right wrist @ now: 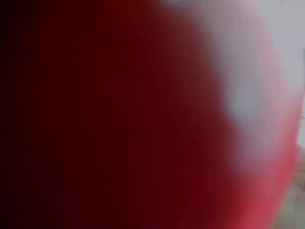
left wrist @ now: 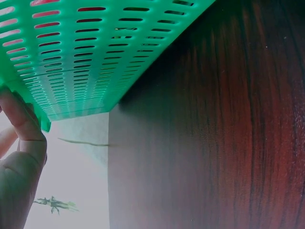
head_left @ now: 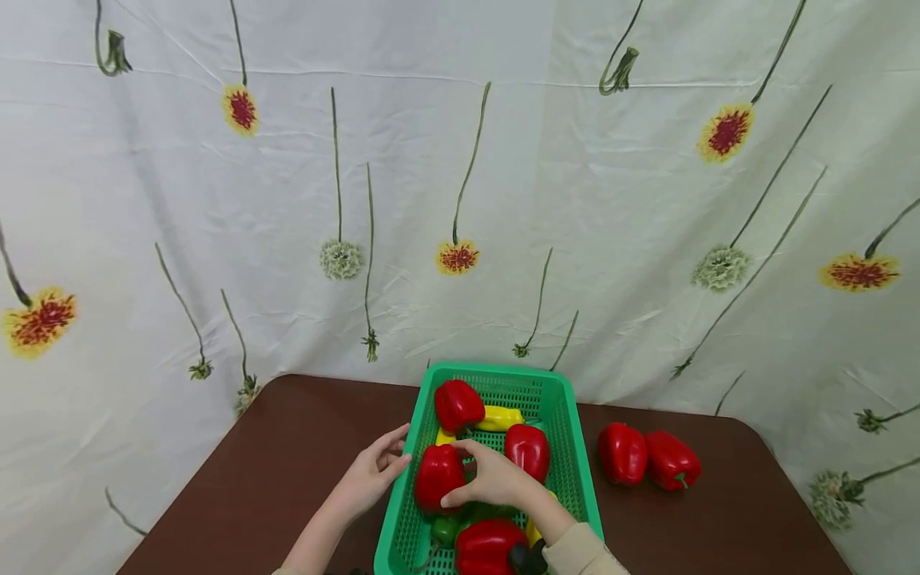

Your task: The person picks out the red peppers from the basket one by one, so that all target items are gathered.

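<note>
My right hand [head_left: 492, 477] reaches into a green plastic basket [head_left: 584, 471] and grips a red bell pepper [head_left: 436, 477], thumb on its near side and fingers over its far side. Blurred red skin of a bell pepper [right wrist: 143, 119] fills most of the right wrist view. My left hand [head_left: 370, 475] holds the basket's left rim, its bent fingers and thumb at the edge. In the left wrist view, fingers [left wrist: 21, 119] meet the rim beside the slotted basket wall [left wrist: 90, 57].
Other red bell peppers [head_left: 527, 452], a yellow pepper [head_left: 501, 418] and a green pepper [head_left: 446, 529] lie in the basket. To its right, two red bell peppers [head_left: 622, 454] sit on the dark brown table [head_left: 316, 423]. A flower-print cloth [head_left: 402, 200] hangs behind.
</note>
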Demonstrator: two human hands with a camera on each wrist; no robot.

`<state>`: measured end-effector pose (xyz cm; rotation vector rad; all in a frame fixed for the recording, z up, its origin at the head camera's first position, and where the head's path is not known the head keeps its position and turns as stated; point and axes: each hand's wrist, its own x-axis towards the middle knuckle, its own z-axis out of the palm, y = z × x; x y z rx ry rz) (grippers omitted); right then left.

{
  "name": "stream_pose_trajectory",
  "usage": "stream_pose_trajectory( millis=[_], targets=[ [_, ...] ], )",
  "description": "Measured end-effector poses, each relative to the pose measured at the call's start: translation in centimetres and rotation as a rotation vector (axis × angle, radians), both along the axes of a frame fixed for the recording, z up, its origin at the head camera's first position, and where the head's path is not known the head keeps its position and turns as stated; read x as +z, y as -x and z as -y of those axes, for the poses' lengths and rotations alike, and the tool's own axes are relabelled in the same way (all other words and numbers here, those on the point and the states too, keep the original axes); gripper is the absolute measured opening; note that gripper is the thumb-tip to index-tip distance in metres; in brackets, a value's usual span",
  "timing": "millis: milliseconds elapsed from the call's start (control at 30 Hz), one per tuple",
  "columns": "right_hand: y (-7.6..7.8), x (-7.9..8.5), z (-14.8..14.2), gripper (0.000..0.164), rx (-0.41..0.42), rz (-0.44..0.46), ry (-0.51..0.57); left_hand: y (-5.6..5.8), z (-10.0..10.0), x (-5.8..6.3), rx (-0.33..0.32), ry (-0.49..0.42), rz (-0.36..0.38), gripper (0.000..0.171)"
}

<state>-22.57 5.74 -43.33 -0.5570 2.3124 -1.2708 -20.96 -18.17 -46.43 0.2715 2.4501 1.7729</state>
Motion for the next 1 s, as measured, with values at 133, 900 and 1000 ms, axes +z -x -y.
stream_pose_trajectory(
  millis=[133,900,1000],
  targets=[
    [0.0,-0.2,0.2,0.074,-0.017,0.003,-0.014,0.0,0.0,0.0,0.003,-0.008,0.000,0.058],
    [-0.3,0.8,-0.5,0.070,-0.102,-0.047,0.097,-0.2,0.1,-0.3,-0.027,-0.028,0.008,0.060],
    [-0.4,1.5,-1.0,0.071,-0.121,-0.056,0.114,-0.1,0.2,-0.3,-0.035,-0.029,0.008,0.061]
  ],
)
